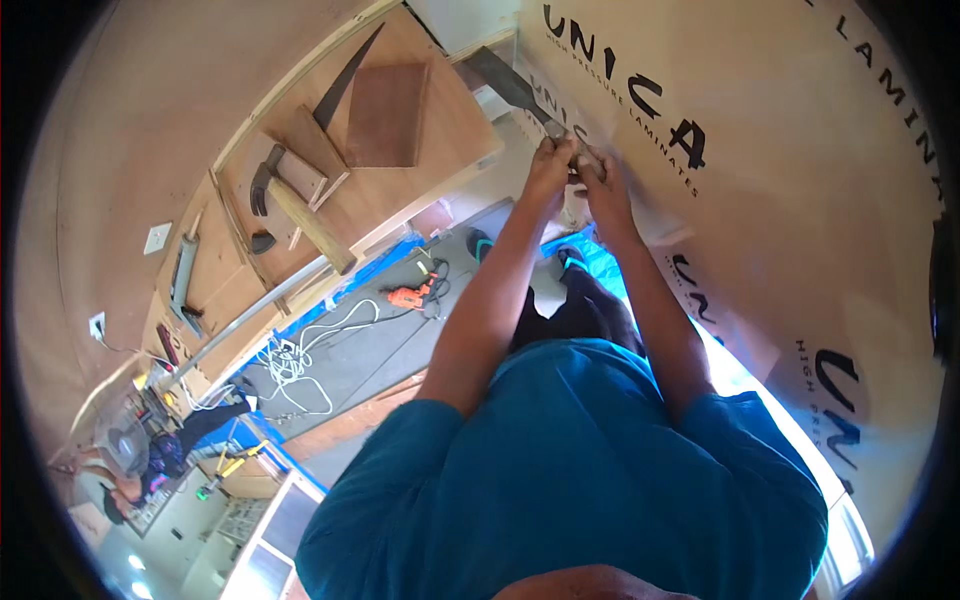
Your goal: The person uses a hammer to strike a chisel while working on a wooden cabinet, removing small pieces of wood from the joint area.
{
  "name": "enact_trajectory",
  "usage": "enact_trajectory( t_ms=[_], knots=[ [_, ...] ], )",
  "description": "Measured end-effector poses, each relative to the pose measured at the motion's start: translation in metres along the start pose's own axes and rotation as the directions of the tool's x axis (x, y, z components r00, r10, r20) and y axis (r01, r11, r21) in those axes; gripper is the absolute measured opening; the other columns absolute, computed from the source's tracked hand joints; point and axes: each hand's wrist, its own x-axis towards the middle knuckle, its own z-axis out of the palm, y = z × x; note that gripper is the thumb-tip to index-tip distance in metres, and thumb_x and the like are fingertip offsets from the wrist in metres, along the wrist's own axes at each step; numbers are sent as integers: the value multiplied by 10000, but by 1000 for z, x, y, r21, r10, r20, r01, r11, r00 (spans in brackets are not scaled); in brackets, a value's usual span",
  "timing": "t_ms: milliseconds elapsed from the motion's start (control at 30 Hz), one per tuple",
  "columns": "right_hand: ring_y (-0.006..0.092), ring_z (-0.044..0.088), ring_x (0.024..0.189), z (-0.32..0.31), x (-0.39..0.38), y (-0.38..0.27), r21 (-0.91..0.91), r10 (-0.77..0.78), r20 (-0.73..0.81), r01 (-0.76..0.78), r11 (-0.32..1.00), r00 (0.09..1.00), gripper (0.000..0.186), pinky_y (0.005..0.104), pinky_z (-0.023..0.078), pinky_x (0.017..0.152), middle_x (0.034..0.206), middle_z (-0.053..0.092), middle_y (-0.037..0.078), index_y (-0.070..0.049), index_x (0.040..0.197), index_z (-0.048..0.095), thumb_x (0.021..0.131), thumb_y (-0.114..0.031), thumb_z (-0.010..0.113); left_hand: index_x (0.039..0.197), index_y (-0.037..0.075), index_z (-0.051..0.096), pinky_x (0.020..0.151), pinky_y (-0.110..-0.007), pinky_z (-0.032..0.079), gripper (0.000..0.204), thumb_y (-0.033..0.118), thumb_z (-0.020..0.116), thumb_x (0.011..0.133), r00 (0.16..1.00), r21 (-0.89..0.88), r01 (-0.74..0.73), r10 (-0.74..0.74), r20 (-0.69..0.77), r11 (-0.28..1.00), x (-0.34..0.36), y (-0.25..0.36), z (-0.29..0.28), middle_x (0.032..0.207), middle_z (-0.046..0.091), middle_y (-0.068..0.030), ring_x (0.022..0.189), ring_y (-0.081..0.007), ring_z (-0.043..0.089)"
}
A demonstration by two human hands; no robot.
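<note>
My left hand [551,165] and right hand [600,175] were both closed around the handle end of a flat metal blade [510,85], pressed against the laminate sheet [780,150]. A claw hammer [290,200] lay well left of my hands.

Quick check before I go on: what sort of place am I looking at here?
Probably a carpentry or interior fit-out site. Both hands, left hand and right hand, work a flat blade against a paper-covered laminate sheet; a claw hammer lies on a plywood bench.

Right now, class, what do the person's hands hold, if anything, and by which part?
Both the left hand and the right hand grip a flat metal blade tool at its handle end; the blade points up-left, away from them.
</note>
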Motion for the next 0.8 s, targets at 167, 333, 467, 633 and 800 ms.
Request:
enact_trajectory(
  t_ms=[167,333,467,633,800],
  knots=[
    [119,650,814,-16,15,-8,-25,-77,-67,75,997,995,489,280,554,668,979,709,61,-21,1358,661,987,-308,799,1223,53,650,773,-334,493,592,607,591,1023,987,447,60,-119,104,892,-27,48,-15,1133,678,-61,887,-178,618],
    [84,625,735,10,2,-35,-39,-100,-158,95,995,982,445,250,520,663,908,705,16,4,1260,709,938,-266,854,1096,18,716,795,-345,545,288,294,637,1068,900,707,-422,171,401,567,-88,65,-88,947,706,-71,875,-183,674],
    [88,635,730,10,-4,-18,122,-50,-141,67,990,989,439,254,519,658,916,716,20,-8,1253,691,932,-256,860,1131,-5,690,822,-372,578,162,123,668,1034,922,730,-367,328,204,577,-166,101,-141,1014,760,-164,934,-272,751],
    [117,655,729,4,9,13,185,-27,-1,27,982,1000,474,262,502,629,960,728,52,-39,1294,632,940,-272,842,1172,-4,663,721,-322,588,162,-5,671,1010,722,900,-287,692,-22,329,-200,134,-217,1068,688,-134,903,-190,712],
    [145,642,665,13,15,-18,-73,166,235,-153,986,958,553,287,469,548,1005,720,93,-80,1411,557,980,-363,758,1173,28,656,914,-506,534,309,99,771,895,558,994,52,828,51,-97,-209,152,-236,1122,657,-201,1045,-394,645]
  ],
)
